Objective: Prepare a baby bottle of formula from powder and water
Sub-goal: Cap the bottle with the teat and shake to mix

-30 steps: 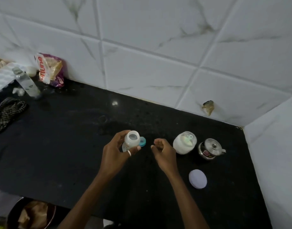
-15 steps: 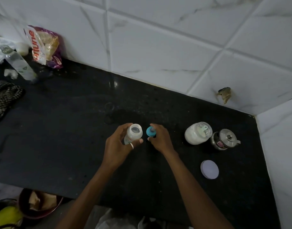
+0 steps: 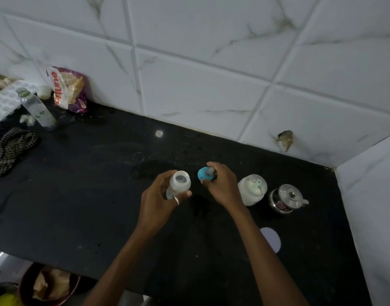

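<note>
Both forearms are extended from the lower edge of the frame toward its centre, converging slightly. The left hand is curled, thumb to the right, with a ring worn on the thumb. The right hand, just right of centre, is closed in a pinch, knuckles turned upward.

Open translucent baby bottle upright, blue nipple cap beside it, powder jar open

We see a dark, speckled black worktop meeting white marble-veined wall tiles in a corner, with a chipped brown hole in one tile, under dim light.
</note>
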A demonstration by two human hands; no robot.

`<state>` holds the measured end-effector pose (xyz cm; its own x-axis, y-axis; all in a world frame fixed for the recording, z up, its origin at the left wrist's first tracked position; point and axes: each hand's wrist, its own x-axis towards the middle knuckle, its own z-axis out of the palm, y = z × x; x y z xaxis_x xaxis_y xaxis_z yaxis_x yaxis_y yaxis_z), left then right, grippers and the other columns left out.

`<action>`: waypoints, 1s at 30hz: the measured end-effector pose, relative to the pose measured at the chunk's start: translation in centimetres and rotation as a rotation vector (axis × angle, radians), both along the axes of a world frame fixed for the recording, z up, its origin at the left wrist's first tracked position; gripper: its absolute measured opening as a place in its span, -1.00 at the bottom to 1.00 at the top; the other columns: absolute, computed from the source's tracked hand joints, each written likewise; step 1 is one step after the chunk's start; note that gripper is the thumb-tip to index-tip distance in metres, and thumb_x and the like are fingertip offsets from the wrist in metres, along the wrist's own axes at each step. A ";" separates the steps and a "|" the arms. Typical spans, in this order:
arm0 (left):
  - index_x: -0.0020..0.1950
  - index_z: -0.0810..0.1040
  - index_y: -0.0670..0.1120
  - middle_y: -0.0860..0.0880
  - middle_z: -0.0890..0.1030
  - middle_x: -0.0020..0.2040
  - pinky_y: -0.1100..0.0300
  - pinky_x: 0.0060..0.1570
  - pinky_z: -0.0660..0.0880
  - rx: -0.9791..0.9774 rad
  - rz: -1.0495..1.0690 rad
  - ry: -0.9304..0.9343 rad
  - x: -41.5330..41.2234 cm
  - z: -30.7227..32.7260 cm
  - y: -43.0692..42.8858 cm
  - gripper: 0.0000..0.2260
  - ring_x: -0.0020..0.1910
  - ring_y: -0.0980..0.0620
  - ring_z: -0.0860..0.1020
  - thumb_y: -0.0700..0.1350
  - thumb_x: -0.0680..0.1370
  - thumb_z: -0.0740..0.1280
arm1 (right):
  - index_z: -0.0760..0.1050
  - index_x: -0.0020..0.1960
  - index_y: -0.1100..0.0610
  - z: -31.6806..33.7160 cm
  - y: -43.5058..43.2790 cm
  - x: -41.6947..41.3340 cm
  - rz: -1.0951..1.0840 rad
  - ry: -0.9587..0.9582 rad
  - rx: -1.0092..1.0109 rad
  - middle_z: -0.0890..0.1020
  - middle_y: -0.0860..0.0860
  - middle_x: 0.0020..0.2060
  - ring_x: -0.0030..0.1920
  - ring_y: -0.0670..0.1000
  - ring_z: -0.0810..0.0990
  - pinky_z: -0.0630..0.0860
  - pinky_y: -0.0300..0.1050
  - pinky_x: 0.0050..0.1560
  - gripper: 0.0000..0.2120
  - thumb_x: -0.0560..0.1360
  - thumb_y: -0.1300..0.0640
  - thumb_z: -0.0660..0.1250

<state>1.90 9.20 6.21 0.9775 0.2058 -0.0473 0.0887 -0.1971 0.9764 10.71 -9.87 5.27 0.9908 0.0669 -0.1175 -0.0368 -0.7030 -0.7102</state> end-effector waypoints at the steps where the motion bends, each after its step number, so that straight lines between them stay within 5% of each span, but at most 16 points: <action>1: 0.32 0.57 0.07 0.22 0.68 0.14 0.28 0.10 0.60 -0.001 -0.005 -0.020 0.1 0.5 -0.9 -0.47 0.15 0.22 0.65 -0.09 0.40 0.64 | 0.51 0.40 0.03 1.8 -1.0 0.0 0.002 -0.030 0.021 0.58 0.00 0.27 0.25 -0.01 0.58 0.51 -0.09 0.32 -0.46 0.45 0.17 0.54; 4: 0.29 0.57 0.11 0.23 0.69 0.13 0.24 0.11 0.62 -0.008 -0.021 -0.078 0.4 2.4 -3.7 -0.49 0.13 0.19 0.67 -0.11 0.40 0.64 | 0.55 0.35 0.00 7.9 -3.9 -0.4 0.043 -0.079 0.091 0.60 -0.05 0.21 0.12 -0.09 0.63 0.59 -0.09 0.24 -0.50 0.44 0.16 0.56; 8: 0.28 0.60 0.09 0.17 0.72 0.11 0.14 0.11 0.64 -0.055 -0.036 -0.144 1.3 5.7 -7.6 -0.49 0.11 0.15 0.69 -0.13 0.39 0.65 | 0.57 0.33 -0.08 17.7 -7.7 -1.0 0.176 -0.137 0.081 0.62 -0.17 0.19 0.05 -0.22 0.63 0.55 -0.37 0.09 -0.52 0.45 0.10 0.57; 16: 0.38 0.56 0.04 0.14 0.69 0.19 0.23 0.11 0.62 -0.093 -0.088 -0.364 2.6 14.6 -13.9 -0.46 0.15 0.20 0.66 -0.02 0.43 0.60 | 0.57 0.31 -0.11 32.8 -12.0 -1.8 0.540 -0.217 -0.187 0.62 -0.22 0.18 0.15 -0.13 0.63 0.61 -0.15 0.19 -0.52 0.45 0.16 0.56; 21: 0.38 0.57 0.04 0.18 0.68 0.18 0.33 0.07 0.57 -0.046 -0.096 -0.455 3.5 18.1 -15.0 -0.43 0.17 0.24 0.62 0.13 0.39 0.55 | 0.59 0.29 -0.07 35.9 -12.0 -1.6 0.638 -0.227 -0.348 0.61 -0.15 0.22 0.17 -0.08 0.62 0.63 -0.05 0.20 -0.55 0.46 0.22 0.54; 25: 0.34 0.55 0.12 0.31 0.63 0.13 0.52 -0.08 0.51 -0.029 -0.099 -0.473 3.8 19.2 -14.4 -0.44 0.12 0.40 0.57 0.17 0.36 0.52 | 0.61 0.27 -0.04 36.2 -11.4 -1.7 0.645 -0.249 -0.366 0.62 -0.15 0.19 0.17 -0.09 0.61 0.60 -0.16 0.16 -0.57 0.46 0.25 0.53; 30: 0.37 0.55 0.09 0.26 0.65 0.16 0.45 -0.04 0.53 -0.017 -0.104 -0.467 4.4 19.2 -12.7 -0.39 0.16 0.32 0.59 0.21 0.35 0.51 | 0.60 0.27 -0.02 36.0 -9.9 -1.0 0.653 -0.262 -0.380 0.62 -0.13 0.21 0.17 -0.08 0.60 0.51 -0.33 0.03 -0.58 0.47 0.25 0.53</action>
